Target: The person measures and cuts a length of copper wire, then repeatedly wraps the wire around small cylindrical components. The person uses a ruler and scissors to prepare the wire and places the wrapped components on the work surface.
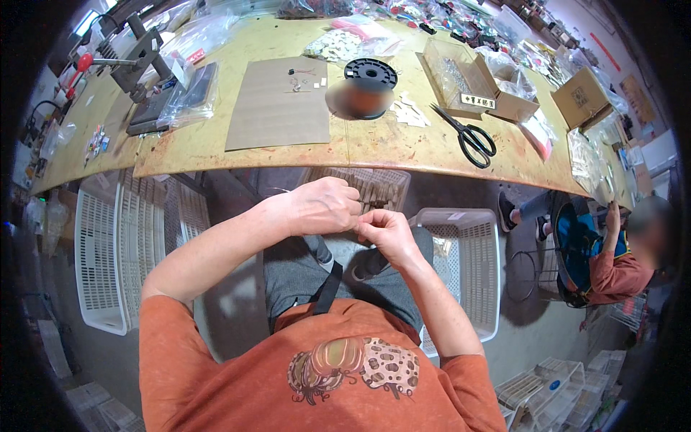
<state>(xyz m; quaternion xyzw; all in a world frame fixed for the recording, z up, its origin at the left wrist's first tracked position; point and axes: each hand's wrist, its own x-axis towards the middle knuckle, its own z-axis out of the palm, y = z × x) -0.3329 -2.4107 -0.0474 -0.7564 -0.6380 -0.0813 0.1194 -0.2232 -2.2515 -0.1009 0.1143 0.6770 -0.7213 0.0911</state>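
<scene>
The left hand [325,207], curled closed, met the right hand [389,234], pinched at thumb and forefinger, before the table [180,150]—presumably for close control, contents indeterminable—with one thin strand [278,189] beside the left wrist, one spool [368,85] and one pair of scissors [463,131] placed beyond, apparently for reach.

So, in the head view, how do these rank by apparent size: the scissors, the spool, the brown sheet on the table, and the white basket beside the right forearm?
1. White basket, though partly hidden
2. Brown sheet
3. Spool and scissors: alike in extent, so not ranked apart
</scene>
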